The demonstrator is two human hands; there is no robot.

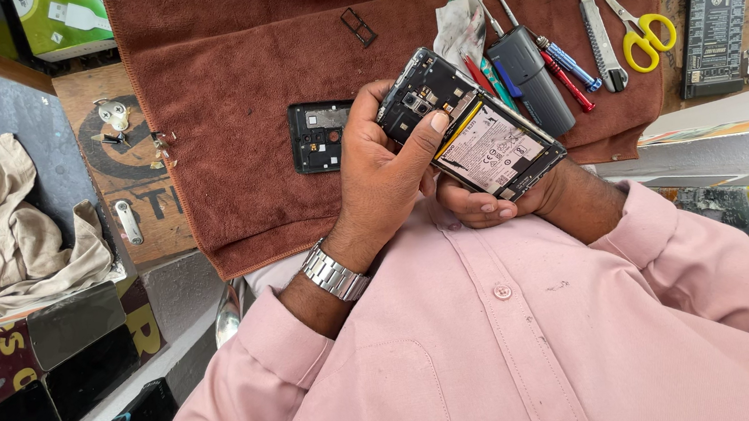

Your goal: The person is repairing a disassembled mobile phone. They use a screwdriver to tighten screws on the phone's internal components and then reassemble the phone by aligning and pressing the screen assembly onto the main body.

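Both hands hold an opened smartphone [473, 129] with its back cover off, the circuit board and a white-labelled battery showing. My left hand [380, 177], with a metal wristwatch, grips the phone's top end, thumb pressed on the edge by the board. My right hand [486, 202] supports the phone from below, mostly hidden beneath it. The phone is tilted over a brown towel [238, 85], close to my chest in a pink shirt.
On the towel lie a black camera-frame part [317, 135], a small SIM tray [359, 26], a crumpled tissue [459, 27], screwdrivers [565, 71], a grey tool [531, 80], a utility knife [601, 34] and yellow-handled scissors [640, 25]. A black board [714, 31] sits right. A beige cloth [1, 234] lies left.
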